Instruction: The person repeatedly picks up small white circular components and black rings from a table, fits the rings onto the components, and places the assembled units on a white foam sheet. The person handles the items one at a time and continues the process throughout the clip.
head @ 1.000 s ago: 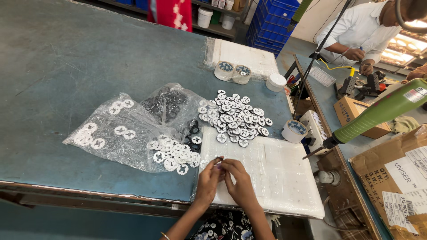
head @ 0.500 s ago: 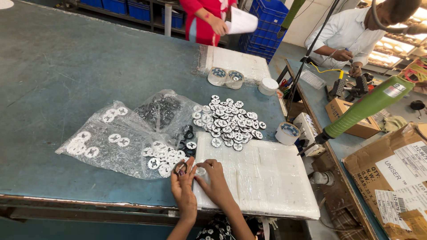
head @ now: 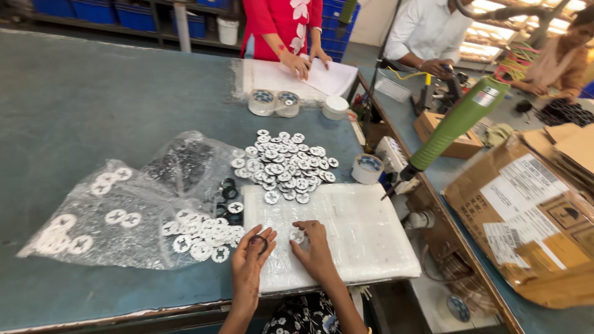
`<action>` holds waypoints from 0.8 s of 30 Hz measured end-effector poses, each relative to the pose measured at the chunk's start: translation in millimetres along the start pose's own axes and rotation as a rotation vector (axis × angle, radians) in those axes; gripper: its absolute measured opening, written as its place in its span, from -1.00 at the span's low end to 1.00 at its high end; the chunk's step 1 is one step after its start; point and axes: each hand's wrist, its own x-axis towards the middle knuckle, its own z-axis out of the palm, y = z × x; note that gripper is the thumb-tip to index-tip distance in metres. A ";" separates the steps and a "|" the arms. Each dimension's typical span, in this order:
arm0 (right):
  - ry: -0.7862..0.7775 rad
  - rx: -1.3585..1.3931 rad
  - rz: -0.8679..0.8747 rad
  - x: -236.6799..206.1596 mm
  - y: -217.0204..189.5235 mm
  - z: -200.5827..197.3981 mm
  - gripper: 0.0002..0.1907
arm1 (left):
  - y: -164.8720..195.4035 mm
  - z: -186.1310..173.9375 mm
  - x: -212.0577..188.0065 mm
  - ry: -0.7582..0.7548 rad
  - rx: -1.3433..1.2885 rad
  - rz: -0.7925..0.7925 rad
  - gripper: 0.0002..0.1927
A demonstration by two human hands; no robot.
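Left hand (head: 249,263): palm up at the near edge of the desk (head: 74,105), fingers half curled, a small black ring (head: 258,242) lying on the fingertips.

Right hand (head: 314,247): just beside the left, fingers bent and narrowed, tips pinching a small white disc (head: 297,235) against a white foam pad (head: 346,238).

White foam pad: flat, plastic-wrapped, at the near edge of the desk, under both hands.

Clear plastic bag (head: 117,213): left of the pad, crumpled and open towards the hands; white discs with cross-shaped cutouts spilling from its mouth, touching the pad's left edge.

Second clear bag (head: 182,164): behind the first, holding dark rings; a few loose black rings (head: 229,190) at its mouth.

Pile of white discs (head: 284,166): loose on the desk, just beyond the pad's far edge.

Roll of tape (head: 367,168): right of the pile, near the desk's right edge.

Green powered screwdriver (head: 455,124): hanging tilted, tip down, above the right side of the pad.

Two round containers (head: 273,102): far part of the desk, a white tub (head: 335,106) beside them.

Cardboard box (head: 526,216): right, on the neighbouring bench.

Other people: one in red (head: 281,25) at the far edge, hands on white sheets; two more at the bench to the far right.
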 end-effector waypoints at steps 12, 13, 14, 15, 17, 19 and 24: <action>0.024 -0.028 -0.039 -5.2 10.4 -10.3 -0.51 | -27.4 -0.1 31.9 -0.220 -0.020 -0.193 -0.40; 0.018 -0.018 -0.028 -5.3 10.5 -11.0 -0.51 | -26.5 -1.0 31.8 -0.229 -0.018 -0.206 -0.39; 0.012 -0.009 -0.017 -5.6 10.7 -11.4 -0.52 | -25.8 -1.3 31.7 -0.240 -0.033 -0.203 -0.39; 0.016 -0.003 -0.020 -5.9 10.9 -11.7 -0.54 | -25.1 -1.4 31.8 -0.252 -0.048 -0.201 -0.38; 0.026 0.008 -0.030 -5.4 11.7 -11.6 -0.57 | -24.3 -1.2 31.4 -0.264 -0.058 -0.193 -0.38; 0.035 0.007 -0.041 -4.8 12.9 -11.1 -0.61 | -24.1 -1.0 30.9 -0.262 -0.048 -0.184 -0.38; 0.041 0.025 -0.044 -3.8 16.7 -8.9 -0.67 | -26.3 -1.5 30.6 -0.262 -0.037 -0.150 -0.41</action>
